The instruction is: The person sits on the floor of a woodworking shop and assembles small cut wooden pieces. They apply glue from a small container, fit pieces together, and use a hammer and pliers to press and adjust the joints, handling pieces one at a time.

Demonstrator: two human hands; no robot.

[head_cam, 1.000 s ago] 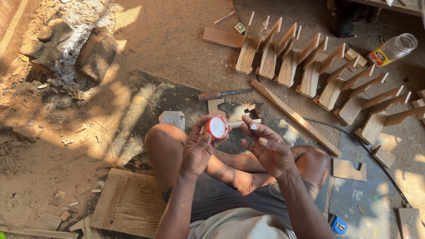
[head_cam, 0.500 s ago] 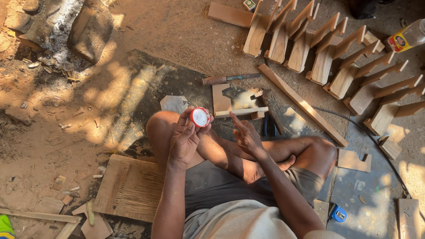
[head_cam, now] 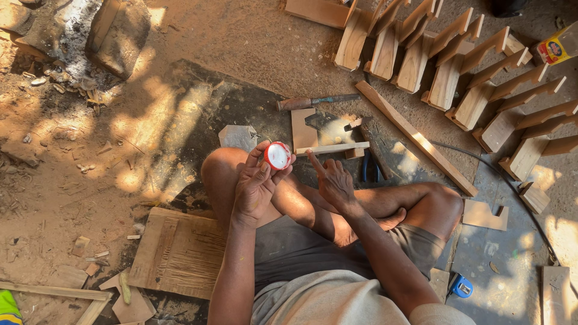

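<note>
My left hand [head_cam: 256, 183] holds up a small round red-rimmed container [head_cam: 277, 156] with a white inside, gripped at its edge by thumb and fingertips. My right hand [head_cam: 333, 180] is just right of it, index finger raised and pointing toward the container, nothing in it. I sit cross-legged on the ground, knees spread under both hands. In front of my legs lie a notched wooden piece [head_cam: 303, 129] and a thin wooden strip [head_cam: 332, 148].
A chisel with a wooden handle [head_cam: 316, 102] lies ahead, a long wooden slat [head_cam: 415, 137] to its right. Rows of cut wooden brackets [head_cam: 457, 66] stand at upper right beside a plastic bottle [head_cam: 557, 46]. A wooden board [head_cam: 177, 253] is at my left, a blue tape measure [head_cam: 462, 287] at my right.
My right hand has drawn away from the container and its index finger now points up. The left hand keeps holding the container. The view has shifted slightly.
</note>
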